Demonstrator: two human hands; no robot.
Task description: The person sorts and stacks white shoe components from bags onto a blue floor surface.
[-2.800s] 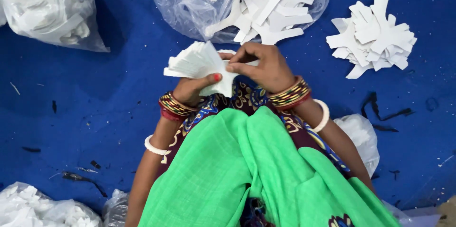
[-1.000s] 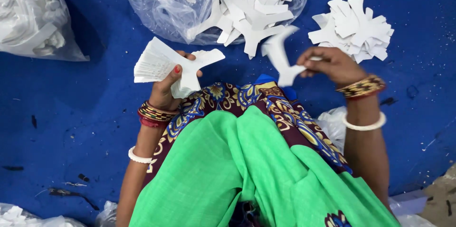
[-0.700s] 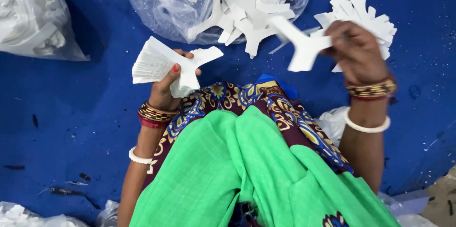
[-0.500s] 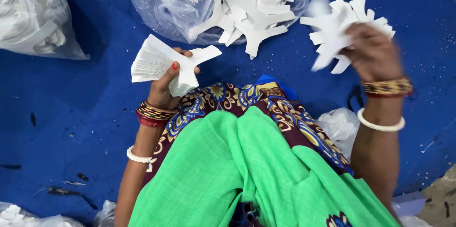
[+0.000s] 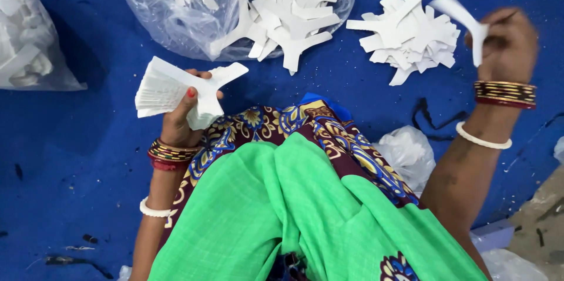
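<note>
Over blue floor (image 5: 88, 157): left hand (image 5: 179, 113) grips fanned stack of white cutouts (image 5: 170, 90); right hand (image 5: 505, 43), blurred, pinches single white cutout (image 5: 461, 16) beside loose pile (image 5: 411, 34).

Right hand (image 5: 506, 40) motion-blurred, so finger grip on the single white cut-out paper piece (image 5: 464, 19) is unclear. Left hand (image 5: 182, 117) palm hidden behind the fanned stack of white cut-out paper pieces (image 5: 170, 90). Clear plastic bag of white cut-outs (image 5: 235, 4) cut off at top edge; second clear bag (image 5: 29, 40) cut off at left edge, contents indistinct.
</note>
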